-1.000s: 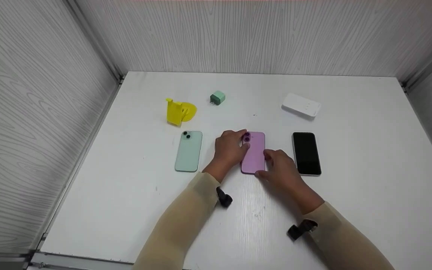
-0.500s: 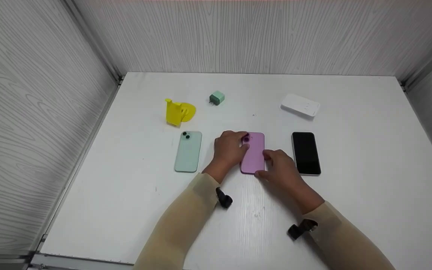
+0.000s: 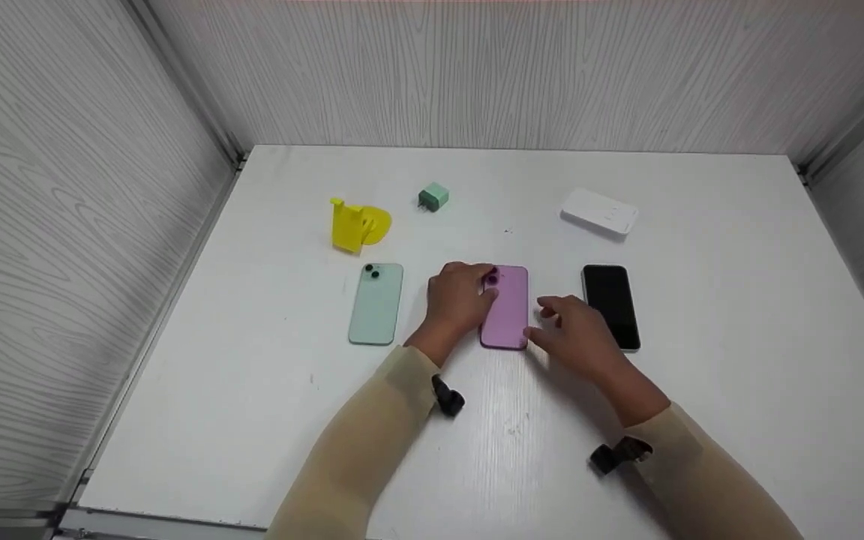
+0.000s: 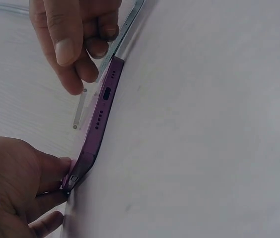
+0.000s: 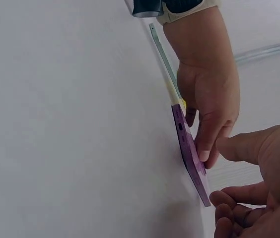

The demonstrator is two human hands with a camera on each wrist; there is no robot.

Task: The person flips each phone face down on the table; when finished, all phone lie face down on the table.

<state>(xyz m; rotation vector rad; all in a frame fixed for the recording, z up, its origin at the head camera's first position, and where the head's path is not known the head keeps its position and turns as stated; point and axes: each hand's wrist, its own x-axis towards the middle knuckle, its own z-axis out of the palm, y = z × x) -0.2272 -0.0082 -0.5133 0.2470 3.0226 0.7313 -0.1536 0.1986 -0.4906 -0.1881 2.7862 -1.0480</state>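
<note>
A pink-purple phone (image 3: 505, 309) lies back up on the white table, its camera corner partly covered by my left hand (image 3: 456, 296). That hand pinches the phone's left side, with the thumb on its back and the index finger at the top edge; the left wrist view shows the left hand (image 4: 18, 186) at the phone's edge. My right hand (image 3: 580, 337) is just right of the phone, fingers loosely bent and holding nothing. Its thumb tip is at or beside the lower right edge; contact is unclear. In the right wrist view the right hand (image 5: 266, 183) sits apart from the phone (image 5: 192, 153).
A mint-green phone (image 3: 376, 304) lies to the left, and a black-screened phone (image 3: 611, 306) to the right. Behind are a yellow phone stand (image 3: 353, 226), a green plug charger (image 3: 433, 196) and a white rectangular device (image 3: 599, 211). Wood-grain panels (image 3: 477, 75) wall the table's back and sides.
My right hand has let go of the pink-purple phone's right edge and shifted slightly right. The left hand and the phone stay in place.
</note>
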